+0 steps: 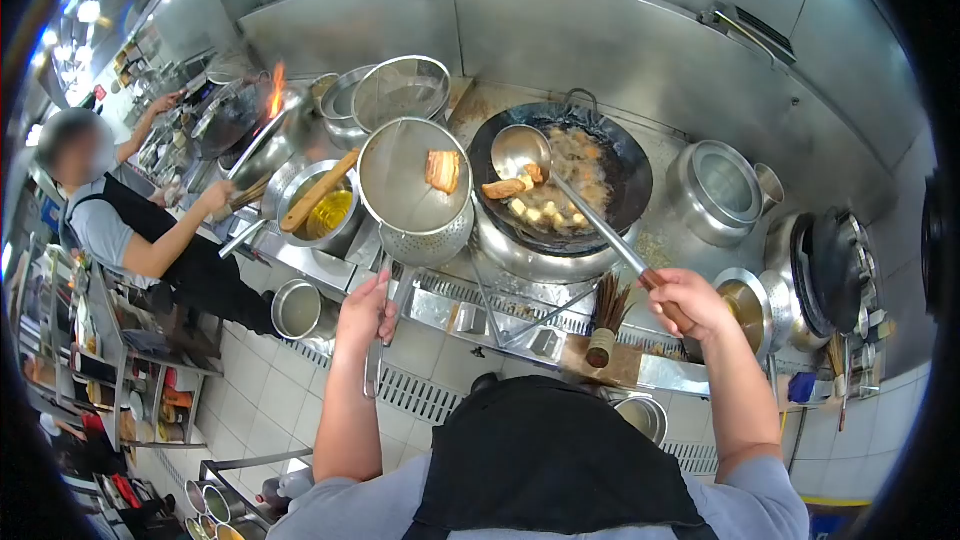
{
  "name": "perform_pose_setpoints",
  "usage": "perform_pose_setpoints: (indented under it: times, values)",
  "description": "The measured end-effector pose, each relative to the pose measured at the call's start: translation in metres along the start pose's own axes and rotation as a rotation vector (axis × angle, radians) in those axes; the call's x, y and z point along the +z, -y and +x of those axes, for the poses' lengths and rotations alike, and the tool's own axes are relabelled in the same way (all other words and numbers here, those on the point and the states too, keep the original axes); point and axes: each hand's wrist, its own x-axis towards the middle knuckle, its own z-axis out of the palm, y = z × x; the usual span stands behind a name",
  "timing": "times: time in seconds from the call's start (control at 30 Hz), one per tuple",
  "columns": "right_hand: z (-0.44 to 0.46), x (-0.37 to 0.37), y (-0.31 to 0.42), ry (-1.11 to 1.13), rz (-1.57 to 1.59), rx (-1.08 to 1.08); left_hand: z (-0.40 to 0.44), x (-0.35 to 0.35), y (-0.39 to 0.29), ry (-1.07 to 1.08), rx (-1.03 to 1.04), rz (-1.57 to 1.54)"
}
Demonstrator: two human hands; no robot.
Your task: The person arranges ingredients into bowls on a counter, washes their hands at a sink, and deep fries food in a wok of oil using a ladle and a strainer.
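Note:
My left hand (pixel 368 310) is closed around the metal handle of a round mesh strainer (pixel 388 180). One browned, layered piece of meat (pixel 442 171) lies in its mesh. The strainer is held above a perforated metal bowl (pixel 430 243), left of a black wok (pixel 636 185). With my right hand (pixel 690 302) I grip the wooden handle of a metal ladle (pixel 522 151), whose bowl is over the wok. Browned chunks (pixel 503 190) are beside the ladle bowl's lower edge. Pale cubes (pixel 540 214) lie in the bubbling oil (pixel 580 165).
At the left, a pot of yellow oil (pixel 328 215) has a wooden-handled tool (pixel 318 192) across it. A bamboo brush (pixel 602 330) stands at the counter's front edge. Stacked metal pots (pixel 716 190) are to the right. A co-worker (pixel 130 220) works near a flame (pixel 277 90).

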Motion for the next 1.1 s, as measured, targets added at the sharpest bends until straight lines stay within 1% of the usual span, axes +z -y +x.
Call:
perform_pose_setpoints:
  times: [0.03,0.07,0.3,0.37,0.43,0.5,0.57,0.67,0.77,0.83,0.9,0.97,1.0,1.03,1.07,1.1]
  values:
    - [0.003,0.002,-0.002,0.03,0.155,0.004,-0.002,0.0,0.002,-0.005,0.001,0.007]
    - [0.005,0.003,-0.003,0.06,0.195,0.01,-0.004,0.0,0.004,-0.011,0.003,0.014]
    - [-0.008,0.011,-0.024,0.108,0.235,0.006,-0.024,0.003,0.014,0.005,-0.035,-0.014]
    - [-0.012,0.011,-0.033,0.18,0.414,0.058,-0.026,0.003,0.018,0.012,-0.035,-0.027]
    - [-0.013,0.015,-0.045,0.209,0.461,0.041,-0.029,0.004,0.017,0.009,-0.025,-0.029]
    - [-0.014,0.024,-0.052,0.24,0.673,0.075,-0.03,0.006,0.016,-0.004,-0.026,-0.026]
    - [-0.012,0.029,-0.066,0.252,0.688,0.062,-0.027,0.006,0.016,-0.005,-0.021,-0.02]
    - [-0.012,0.035,-0.074,0.354,0.892,0.052,-0.025,0.012,0.014,-0.004,-0.016,-0.024]
    - [-0.019,0.04,-0.071,0.375,0.952,0.032,-0.021,0.023,0.009,-0.005,-0.023,-0.038]
    - [-0.025,0.042,-0.065,0.369,0.958,0.007,-0.016,0.032,0.005,-0.003,-0.029,-0.045]
    - [-0.032,0.044,-0.056,0.361,0.965,-0.019,-0.009,0.044,0.0,0.042,-0.042,-0.058]
    - [-0.035,0.046,-0.042,0.279,0.777,-0.118,0.001,0.06,-0.006,0.113,-0.061,-0.079]
    - [-0.034,0.046,-0.038,0.275,0.776,-0.121,0.006,0.069,-0.008,0.169,-0.076,-0.095]
    - [-0.033,0.047,-0.033,0.209,0.689,-0.152,0.013,0.078,-0.007,0.175,-0.076,-0.094]
    - [-0.032,0.047,-0.031,0.143,0.601,-0.185,0.021,0.087,-0.006,0.236,-0.137,-0.19]
    - [-0.032,0.048,-0.03,0.138,0.6,-0.192,0.029,0.097,-0.004,0.296,-0.2,-0.287]
